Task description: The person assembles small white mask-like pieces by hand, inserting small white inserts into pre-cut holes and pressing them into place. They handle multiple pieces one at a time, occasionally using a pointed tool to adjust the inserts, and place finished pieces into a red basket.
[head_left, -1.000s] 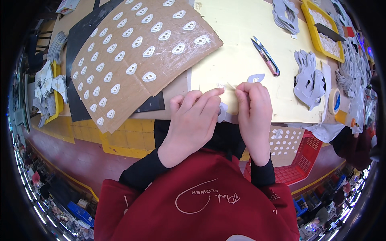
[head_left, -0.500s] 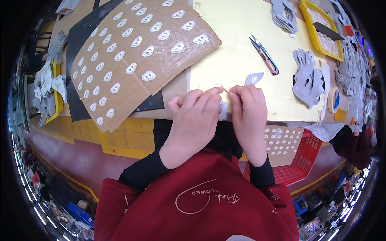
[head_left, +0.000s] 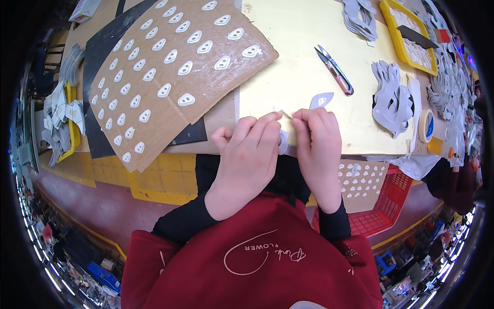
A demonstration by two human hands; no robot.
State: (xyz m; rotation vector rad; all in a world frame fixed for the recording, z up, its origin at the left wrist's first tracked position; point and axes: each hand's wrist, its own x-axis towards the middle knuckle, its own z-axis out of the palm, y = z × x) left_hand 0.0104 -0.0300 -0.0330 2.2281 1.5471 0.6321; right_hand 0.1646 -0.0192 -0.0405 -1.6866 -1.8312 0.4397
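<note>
Over the table's near edge my two hands work close together. My left hand (head_left: 246,157) is closed, its thumb and fingertips pinched; a small white bit shows at the tips, too small to name. My right hand (head_left: 317,135) pinches a thin pale strip (head_left: 288,115), whose free end points toward the left fingertips. Between and below the hands, part of a grey cut piece (head_left: 283,142) shows; the rest is hidden. Just beyond my right fingers lies a grey leaf-shaped piece (head_left: 321,100) with a white patch on it.
Thread snips (head_left: 334,70) lie on the pale yellow sheet (head_left: 288,56). At left is a cardboard sheet (head_left: 206,77) bearing rows of white two-holed pieces. Grey cut pieces (head_left: 393,103), a tape roll (head_left: 426,126) and a yellow tray (head_left: 428,66) sit right. A red basket (head_left: 388,206) stands below.
The view has shifted slightly, so the table things appear a little further left. Both hands keep nearly the same pinched pose, with the strip's visible part slightly changed in angle.
</note>
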